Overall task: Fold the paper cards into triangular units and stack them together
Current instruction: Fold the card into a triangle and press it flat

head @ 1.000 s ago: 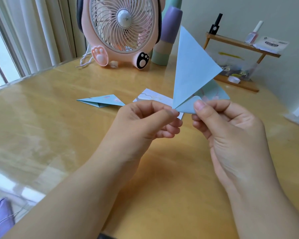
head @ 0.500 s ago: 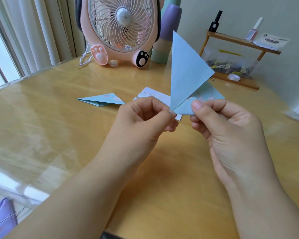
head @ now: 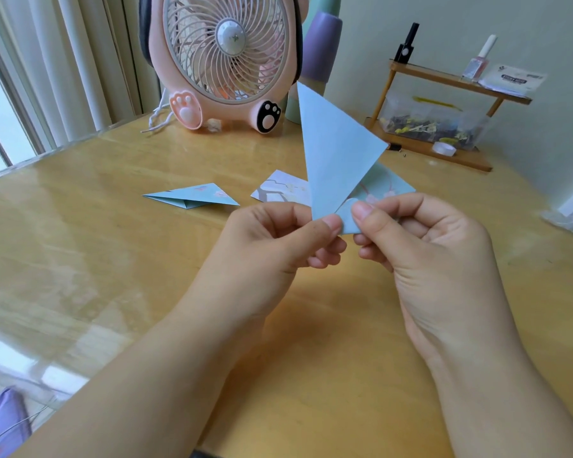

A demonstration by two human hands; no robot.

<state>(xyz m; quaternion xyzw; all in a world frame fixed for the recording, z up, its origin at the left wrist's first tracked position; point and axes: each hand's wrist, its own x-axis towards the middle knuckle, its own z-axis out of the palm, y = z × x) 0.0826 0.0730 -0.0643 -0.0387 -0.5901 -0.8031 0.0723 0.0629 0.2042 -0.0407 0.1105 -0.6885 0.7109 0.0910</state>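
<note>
Home desk (pink fan (head: pixel 229 57), curtains (head: pixel 67 61))

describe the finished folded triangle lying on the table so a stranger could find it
Start at the pink fan at the table's far edge. In front of its pink paw lies the folded triangle, flat and pale blue. The unfolded card to its right shows a printed picture instead.

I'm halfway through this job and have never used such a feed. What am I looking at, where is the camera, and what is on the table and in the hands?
There is no machine: a person works bare-handed, filmed by one camera on their head looking down. The left hand and right hand both pinch the bottom corner of a pale blue folded paper triangle, held up above the glossy wooden table. On the table lie a finished blue folded triangular unit and a flat printed paper card. Behind stand a pink desk fan and a small wooden shelf.
</note>
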